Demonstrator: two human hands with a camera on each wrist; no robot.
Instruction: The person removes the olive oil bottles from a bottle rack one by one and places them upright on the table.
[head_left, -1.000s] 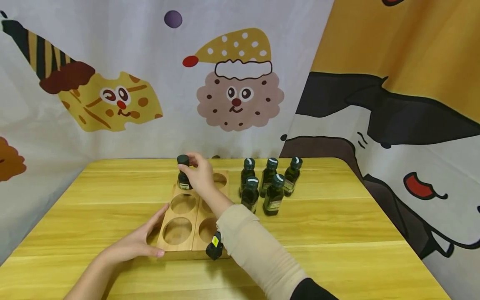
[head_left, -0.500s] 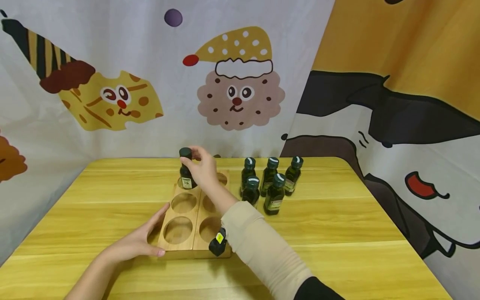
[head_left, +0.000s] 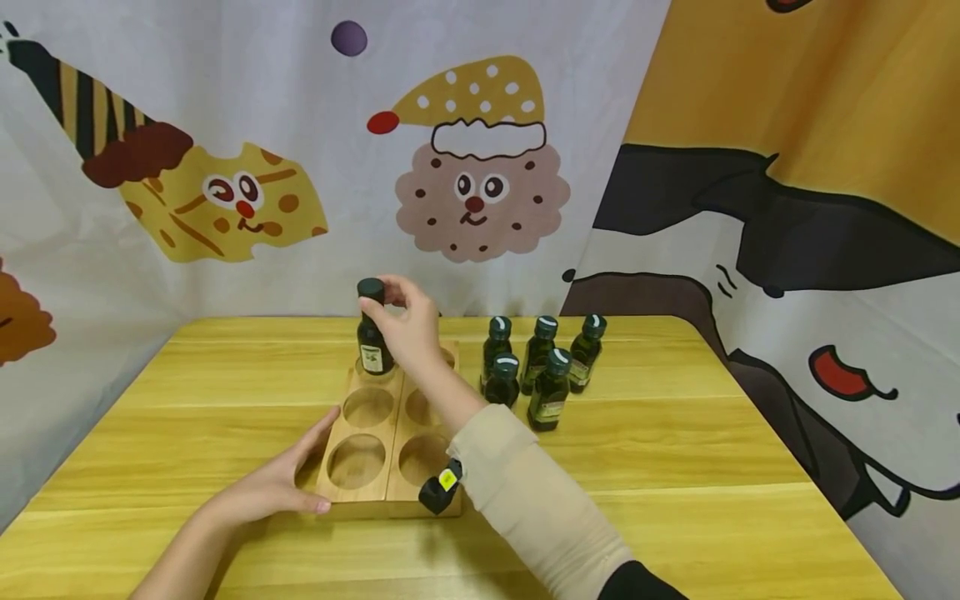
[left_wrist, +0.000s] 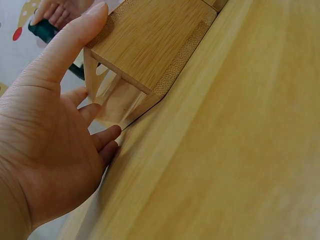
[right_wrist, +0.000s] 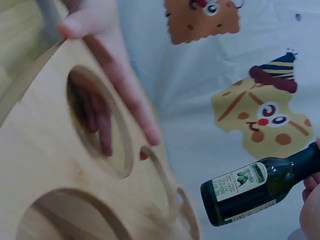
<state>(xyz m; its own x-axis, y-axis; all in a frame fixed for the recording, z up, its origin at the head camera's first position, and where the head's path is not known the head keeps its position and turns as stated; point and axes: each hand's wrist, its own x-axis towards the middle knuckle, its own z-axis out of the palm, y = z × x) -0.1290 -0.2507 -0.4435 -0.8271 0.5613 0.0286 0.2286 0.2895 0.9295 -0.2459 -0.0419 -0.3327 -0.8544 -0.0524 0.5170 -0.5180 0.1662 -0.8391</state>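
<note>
In the head view my right hand [head_left: 414, 332] pinches a small dark green olive oil bottle [head_left: 373, 346] by its neck and cap. Upright, it hangs over the far left hole of a wooden rack [head_left: 392, 442], overlapping that hole. The right wrist view shows the olive label on the bottle [right_wrist: 240, 186], its base off to the side of the rack. My left hand [head_left: 279, 482] touches the rack's near left corner, thumb at the front and fingers spread along the left side. Seen from the left wrist, those fingers are extended beside the rack's open side.
Right of the rack stand several matching olive oil bottles [head_left: 550, 398] in a cluster. All sit on a wood-grain table [head_left: 637, 483]. A cartoon-print curtain [head_left: 300, 100] hangs behind the table's far edge. My right forearm crosses over the rack's right side.
The right hand has lifted the bottle upward at the far left hole, so more of its label and base shows. The left hand and the rack have stayed in place.
</note>
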